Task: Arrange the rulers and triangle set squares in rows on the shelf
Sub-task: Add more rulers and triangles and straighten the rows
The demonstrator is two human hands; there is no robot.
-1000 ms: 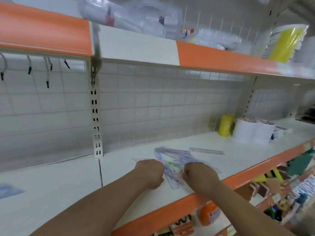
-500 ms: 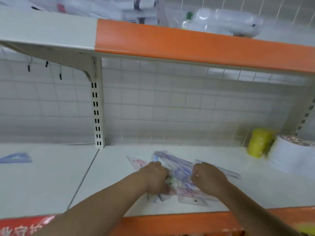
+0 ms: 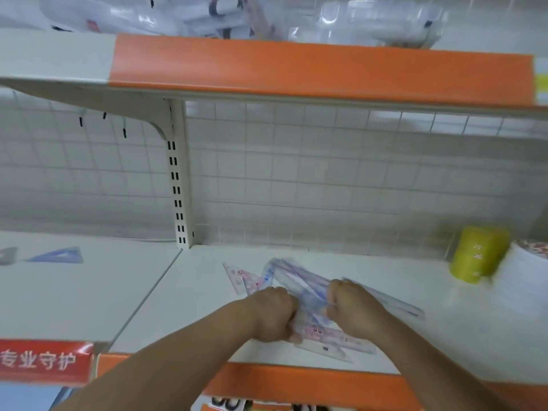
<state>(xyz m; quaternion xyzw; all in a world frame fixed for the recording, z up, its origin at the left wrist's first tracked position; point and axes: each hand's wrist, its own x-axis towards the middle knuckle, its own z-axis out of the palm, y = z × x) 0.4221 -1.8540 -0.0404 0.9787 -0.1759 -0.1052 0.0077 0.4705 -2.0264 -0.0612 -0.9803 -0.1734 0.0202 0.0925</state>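
One white shelf (image 3: 207, 307) carries the jumbled pile of rulers and set squares (image 3: 299, 277) near its orange front edge; a red label (image 3: 44, 361) reads 专业守护; left grip (image 3: 274, 314) and right grip (image 3: 354, 307) both clench that pile, print there blurred

This is a shop, by the look of it a stationery aisle. The white metal shelf (image 3: 207, 307) has an orange plastic strip (image 3: 320, 66) like the one on the shelf above it. Both hang from a cream slotted upright (image 3: 178, 188) against a white wire grid back panel (image 3: 326, 173) with black-tipped display hooks (image 3: 124, 132). A red shelf label with white Chinese characters (image 3: 41, 361) sits on the front edge. Stock lies about: clear bagged goods (image 3: 376, 22) overhead, a yellow roll (image 3: 477, 253), and a loose pile of clear plastic rulers and set squares (image 3: 296, 277).
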